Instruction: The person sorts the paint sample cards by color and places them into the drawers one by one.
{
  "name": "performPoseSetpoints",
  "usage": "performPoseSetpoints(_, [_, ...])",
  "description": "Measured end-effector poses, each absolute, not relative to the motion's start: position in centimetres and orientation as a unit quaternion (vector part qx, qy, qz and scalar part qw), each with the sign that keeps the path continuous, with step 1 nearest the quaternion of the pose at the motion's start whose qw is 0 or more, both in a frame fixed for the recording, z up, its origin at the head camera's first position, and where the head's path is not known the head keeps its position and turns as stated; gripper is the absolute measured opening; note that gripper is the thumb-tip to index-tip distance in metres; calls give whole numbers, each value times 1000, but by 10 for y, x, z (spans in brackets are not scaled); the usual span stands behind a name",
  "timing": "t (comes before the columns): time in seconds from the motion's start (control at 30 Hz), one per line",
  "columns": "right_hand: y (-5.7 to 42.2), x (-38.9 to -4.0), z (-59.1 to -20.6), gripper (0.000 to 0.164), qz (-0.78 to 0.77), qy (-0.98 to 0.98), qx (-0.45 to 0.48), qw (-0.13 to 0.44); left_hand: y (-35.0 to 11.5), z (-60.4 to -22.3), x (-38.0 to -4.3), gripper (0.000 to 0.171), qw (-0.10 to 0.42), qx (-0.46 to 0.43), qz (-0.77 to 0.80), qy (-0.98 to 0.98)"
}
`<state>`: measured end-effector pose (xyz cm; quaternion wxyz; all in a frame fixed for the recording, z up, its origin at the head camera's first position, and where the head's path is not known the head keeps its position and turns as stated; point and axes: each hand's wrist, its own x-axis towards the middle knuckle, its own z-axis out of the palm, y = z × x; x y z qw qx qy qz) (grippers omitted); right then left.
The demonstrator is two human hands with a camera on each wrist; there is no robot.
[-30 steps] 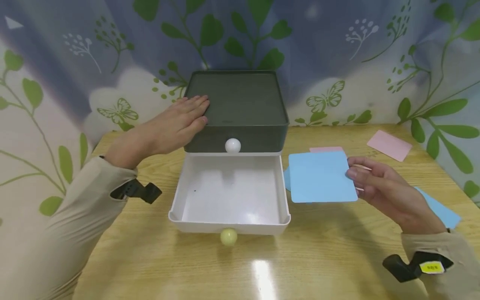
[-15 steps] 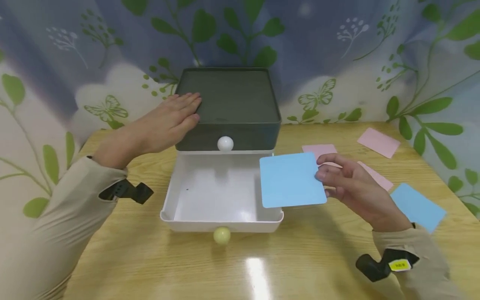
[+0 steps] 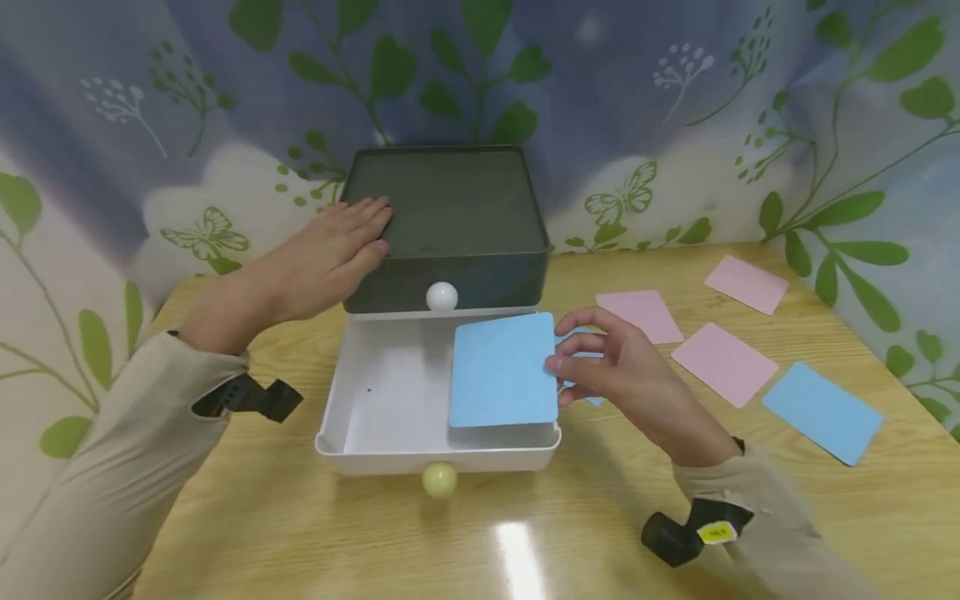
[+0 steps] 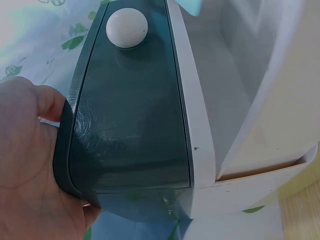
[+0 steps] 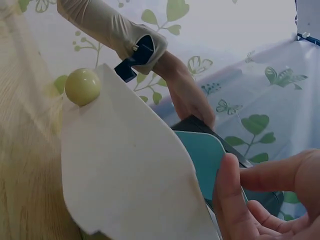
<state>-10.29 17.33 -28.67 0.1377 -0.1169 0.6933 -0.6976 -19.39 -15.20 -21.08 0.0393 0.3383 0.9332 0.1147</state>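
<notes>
My right hand [image 3: 626,375] pinches a blue card [image 3: 504,371] by its right edge, between thumb and fingers. The card hangs over the right half of a pulled-out white drawer [image 3: 438,461] with a pale yellow knob [image 3: 439,481]. In the right wrist view the drawer's side hides part of the card [image 5: 200,155]. My left hand [image 3: 330,254] rests with straight fingers on the left side of the dark green box top [image 3: 450,200]. The left wrist view has its palm [image 4: 35,165] against the box's edge. A white knob [image 3: 442,297] marks the shut upper drawer.
On the table [image 3: 600,517], right of the box, lie several pink cards, one nearest the box [image 3: 645,315]. Another blue card [image 3: 823,412] lies farther right. More blue shows behind my right fingers. A leaf-patterned curtain [image 3: 420,75] stands right behind the box.
My right hand has carried the blue card leftward, from beside the drawer to over it. My left hand stays on the box top. The head view has shifted a little.
</notes>
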Motion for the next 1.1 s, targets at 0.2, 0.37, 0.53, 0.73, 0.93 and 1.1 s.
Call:
performPoseSetpoints(0.2, [145,-106,-284,32,-688,697,-132,149,-153,-211,-192,58,44,335,115,934])
performPoseSetpoints(0.37, [146,-107,-280,27,-657,730,-162,92,-153,-210,-191,59,42,334,116,935])
performPoseSetpoints(0.53, [176,-118,-277,21,-607,784,-127,29,-154,-209,-191,58,36,334,117,935])
performPoseSetpoints(0.73, [211,-141,-293,30,-418,905,-79,20,-154,-209,-192,57,31,337,121,933])
performPoseSetpoints(0.93, [215,-161,-322,72,-252,961,-58,99,-153,-211,-192,57,34,335,119,934])
performPoseSetpoints(1.1, [210,-164,-339,97,-194,966,-78,148,-151,-211,-192,56,37,334,118,934])
